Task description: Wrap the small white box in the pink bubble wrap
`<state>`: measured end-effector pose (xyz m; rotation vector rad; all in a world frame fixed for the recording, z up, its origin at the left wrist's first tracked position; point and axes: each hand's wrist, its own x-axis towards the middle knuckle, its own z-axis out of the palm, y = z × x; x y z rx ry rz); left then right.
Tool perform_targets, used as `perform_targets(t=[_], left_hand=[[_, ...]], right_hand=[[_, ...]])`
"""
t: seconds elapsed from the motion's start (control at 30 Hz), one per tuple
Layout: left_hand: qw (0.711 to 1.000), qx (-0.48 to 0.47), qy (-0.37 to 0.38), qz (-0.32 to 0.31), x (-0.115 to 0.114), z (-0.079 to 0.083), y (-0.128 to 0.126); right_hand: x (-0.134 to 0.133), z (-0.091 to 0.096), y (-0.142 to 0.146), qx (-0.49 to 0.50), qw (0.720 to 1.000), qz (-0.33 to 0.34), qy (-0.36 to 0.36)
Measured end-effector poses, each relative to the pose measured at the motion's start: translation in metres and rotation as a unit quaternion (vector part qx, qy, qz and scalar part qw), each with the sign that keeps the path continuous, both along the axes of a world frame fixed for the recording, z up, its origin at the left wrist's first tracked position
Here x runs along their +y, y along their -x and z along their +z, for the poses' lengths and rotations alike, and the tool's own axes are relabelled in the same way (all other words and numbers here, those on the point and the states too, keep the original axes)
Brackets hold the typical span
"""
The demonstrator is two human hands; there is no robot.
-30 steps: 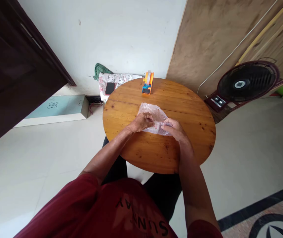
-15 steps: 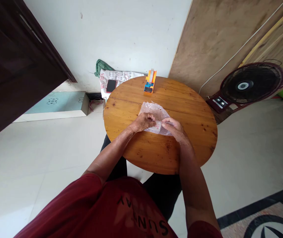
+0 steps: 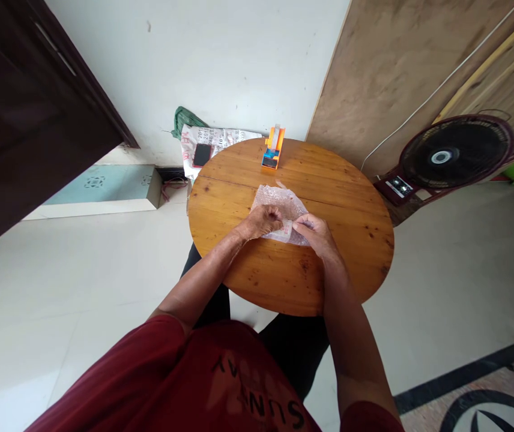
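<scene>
A sheet of clear bubble wrap (image 3: 281, 198) lies on the round wooden table (image 3: 284, 282). Part of it is folded over near my fingers, around a small whitish piece with reddish marks (image 3: 286, 228) that I cannot make out. My left hand (image 3: 263, 222) rests on the left side of the wrap, its fingers curled and closed on it. From the right, my right hand (image 3: 314, 231) pinches the wrap's folded edge between thumb and fingers. The fingertips of both hands are close together, with a short gap between them.
An orange and blue tape dispenser (image 3: 274, 149) stands at the table's far edge. Behind the left rim, a phone (image 3: 202, 155) lies on a printed white sack (image 3: 230, 138). A dark fan (image 3: 455, 153) stands to the right, and a dark door (image 3: 32, 114) is on the left.
My right hand has shifted slightly left, its fingers drawn closer together at the wrap's edge. My left hand has stayed nearly in place.
</scene>
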<state>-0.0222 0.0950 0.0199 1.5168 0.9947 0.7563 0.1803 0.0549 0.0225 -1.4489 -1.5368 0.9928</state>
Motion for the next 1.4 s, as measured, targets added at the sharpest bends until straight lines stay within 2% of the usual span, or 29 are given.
perform_targets(t=[0.17, 0.27, 0.43, 0.53, 0.63, 0.77, 0.9, 1.03, 1.27, 1.4], left_hand=[[1.000, -0.015, 0.017, -0.006, 0.000, 0.003, 0.000], [0.999, -0.031, 0.010, -0.016, -0.001, 0.006, 0.001], [0.999, -0.036, 0.014, -0.026, -0.001, 0.006, 0.002], [0.998, -0.043, 0.018, -0.037, 0.000, 0.004, 0.003], [0.998, -0.051, 0.017, -0.043, 0.000, 0.003, 0.003], [0.998, -0.051, 0.037, -0.031, -0.001, 0.006, 0.002], [0.998, -0.045, 0.042, -0.031, -0.003, 0.009, 0.002], [0.998, -0.032, 0.040, -0.030, -0.004, 0.010, 0.003], [0.998, -0.039, 0.037, -0.029, -0.002, 0.007, 0.003], [0.998, -0.033, 0.031, -0.031, -0.002, 0.008, 0.003]], right_hand=[[0.004, -0.007, 0.001, 0.015, 0.999, -0.007, -0.039], [0.006, -0.013, 0.001, 0.011, 0.995, 0.003, -0.100], [0.008, -0.017, -0.001, -0.052, 0.975, 0.044, -0.213], [0.008, -0.017, 0.000, -0.081, 0.965, 0.065, -0.240], [0.007, -0.017, 0.002, -0.094, 0.961, 0.060, -0.254], [0.002, -0.012, 0.005, -0.116, 0.962, 0.028, -0.247], [-0.002, -0.008, 0.004, -0.140, 0.976, 0.013, -0.166], [0.000, -0.013, -0.001, -0.112, 0.988, 0.006, -0.109], [0.004, -0.020, -0.002, -0.130, 0.987, -0.015, -0.093], [0.003, -0.018, 0.000, -0.142, 0.982, -0.012, -0.128]])
